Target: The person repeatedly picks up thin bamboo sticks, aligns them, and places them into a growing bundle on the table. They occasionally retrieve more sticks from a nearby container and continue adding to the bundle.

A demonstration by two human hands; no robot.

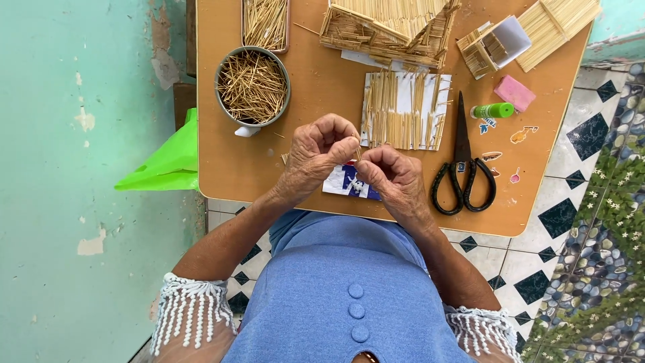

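Both hands are up close together over the near edge of the wooden tabletop (316, 87). The left hand (316, 158) and right hand (393, 176) meet fingertip to fingertip, and both sets of fingers are pinched on one thin straw stick (358, 152) that stands roughly upright between them. It's tiny, so I can't tell much more about it.

Right under the hands lies a blue and white printed card (344, 181), partly hidden. Just beyond the fingers sits a flat white panel (406, 109) covered with rows of the same sticks, some poking past its edges. To the left of that is a round grey cup (252, 86) stuffed with loose sticks. Black scissors (463, 165) lie shut to the right of the panel, points aimed away from the person, with a green glue stick (492, 110) and a pink eraser-like block (514, 93) near them. A half-built stick house (390, 30) sits at the far edge.
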